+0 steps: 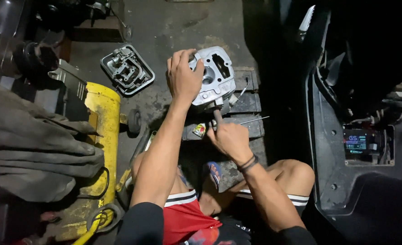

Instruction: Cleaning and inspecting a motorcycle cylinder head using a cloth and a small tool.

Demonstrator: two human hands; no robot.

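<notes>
The silver engine cylinder head (215, 79) sits on a dark slatted block (248, 102) on the oily floor; the left hand (183, 77) clasps its upper left edge, fingers curled over; the right hand (230, 138) grips a thin tool (218, 115) against its lower side; a metal cover (127, 69) lies well apart at left

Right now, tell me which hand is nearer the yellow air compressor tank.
Left. The left hand rests on top of the silver cylinder head, on the side toward the yellow tank. The right hand is below the cylinder head, farther from the tank.
</notes>
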